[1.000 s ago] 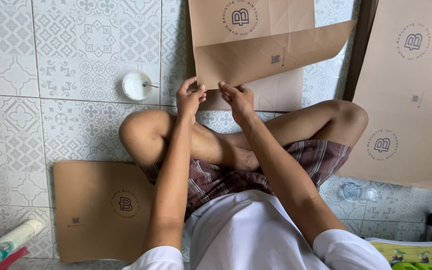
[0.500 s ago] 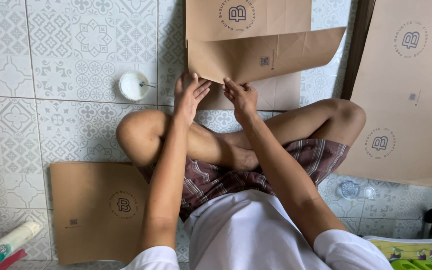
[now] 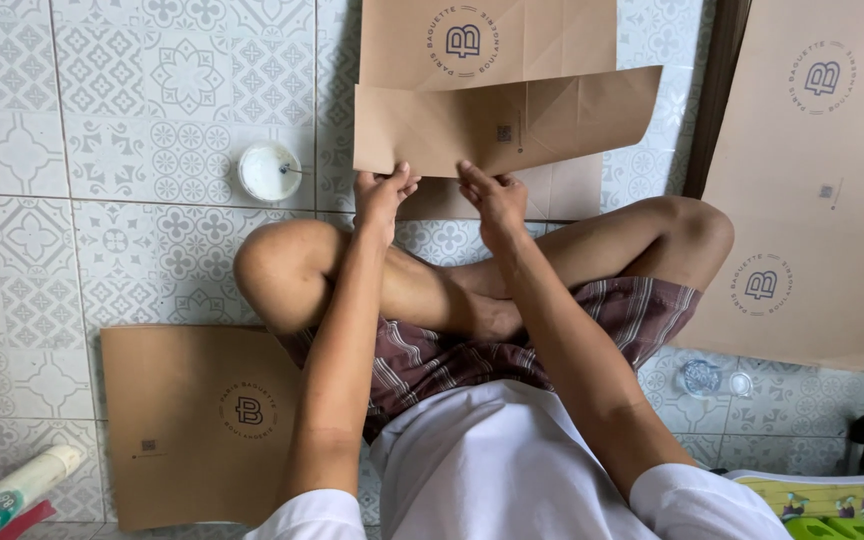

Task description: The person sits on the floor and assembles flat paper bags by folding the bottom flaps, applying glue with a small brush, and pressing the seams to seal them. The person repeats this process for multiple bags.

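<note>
I sit cross-legged on a patterned tile floor. A brown paper sheet (image 3: 512,120) with a round printed logo lies in front of my knees, its lower part folded up as a flap. My left hand (image 3: 382,195) pinches the flap's lower edge at the left. My right hand (image 3: 492,195) presses the same edge just to the right. Both hands touch the paper close together.
A small white round dish (image 3: 270,170) with a stick in it stands left of the paper. A finished brown paper bag (image 3: 192,420) lies by my left knee. A stack of brown sheets (image 3: 822,180) lies at the right. A tube (image 3: 12,490) rests at bottom left.
The folded flap has been lifted and flattened out wider. Both hands have shifted slightly along its lower edge and stay close together.
</note>
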